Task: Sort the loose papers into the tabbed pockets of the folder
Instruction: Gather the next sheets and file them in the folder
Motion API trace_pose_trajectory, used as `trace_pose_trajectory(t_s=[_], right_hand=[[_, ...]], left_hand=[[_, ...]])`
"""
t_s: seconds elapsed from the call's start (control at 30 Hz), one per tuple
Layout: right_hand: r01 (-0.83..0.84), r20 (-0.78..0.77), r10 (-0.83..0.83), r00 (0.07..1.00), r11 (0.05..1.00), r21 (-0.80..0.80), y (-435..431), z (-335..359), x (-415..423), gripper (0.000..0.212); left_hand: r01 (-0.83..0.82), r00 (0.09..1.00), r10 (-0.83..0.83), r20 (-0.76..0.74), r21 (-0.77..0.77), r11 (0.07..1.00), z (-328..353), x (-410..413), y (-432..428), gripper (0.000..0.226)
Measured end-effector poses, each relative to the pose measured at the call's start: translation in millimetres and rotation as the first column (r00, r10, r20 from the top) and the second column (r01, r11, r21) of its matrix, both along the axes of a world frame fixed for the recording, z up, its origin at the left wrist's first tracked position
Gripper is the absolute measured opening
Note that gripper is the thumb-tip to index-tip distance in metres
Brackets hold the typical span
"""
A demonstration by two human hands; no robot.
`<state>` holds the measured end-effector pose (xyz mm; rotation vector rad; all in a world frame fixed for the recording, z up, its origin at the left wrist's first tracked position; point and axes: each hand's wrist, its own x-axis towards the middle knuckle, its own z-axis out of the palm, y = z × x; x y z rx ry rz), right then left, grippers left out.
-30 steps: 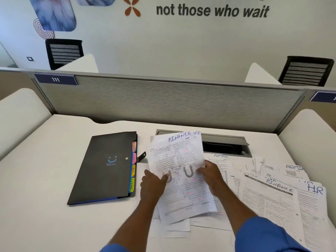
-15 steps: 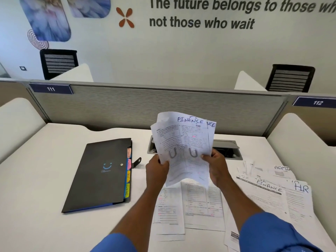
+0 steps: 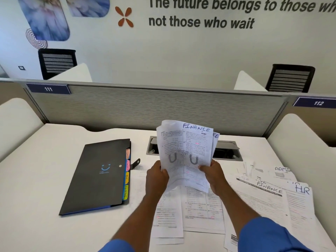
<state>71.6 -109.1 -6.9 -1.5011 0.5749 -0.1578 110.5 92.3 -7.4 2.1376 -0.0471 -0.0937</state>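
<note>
While the black folder (image 3: 98, 175) lies shut on the white desk (image 3: 36, 179), to the left of both hands, its long axis runs away from the person and 4 coloured tabs line its right edge. Nearer it, the left hand (image 3: 156, 179) pinches the thin, curling FINANCE sheets (image 3: 185, 153); the right hand (image 3: 212, 176) grips their other lower corner. Loose papers (image 3: 269, 195) fan out flat at right.

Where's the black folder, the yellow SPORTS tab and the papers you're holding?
Black folder with smiley (image 3: 94, 176), head view, front cover.
Yellow SPORTS tab (image 3: 126, 192), head view, its lettering.
Held white FINANCE papers (image 3: 185, 151), head view, top sheet's middle.
</note>
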Motion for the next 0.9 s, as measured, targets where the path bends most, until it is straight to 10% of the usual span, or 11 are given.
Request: trace_pose_trajectory(t_s=[0.4,0.9], right_hand=[[-0.076,0.013,0.078,0.997,0.993,-0.094,-2.6,8.2,10.3,0.032],[-0.238,-0.212,0.280,0.936,0.949,0.205,43.8,-10.4,24.0,0.026]], left_hand=[[-0.120,0.991,0.123,0.044,-0.071,0.990,12.4,18.0,4.2,0.017],[-0.251,0.956,0.215,-0.200,-0.174,0.952,-10.8,25.4,63.6,0.038]])
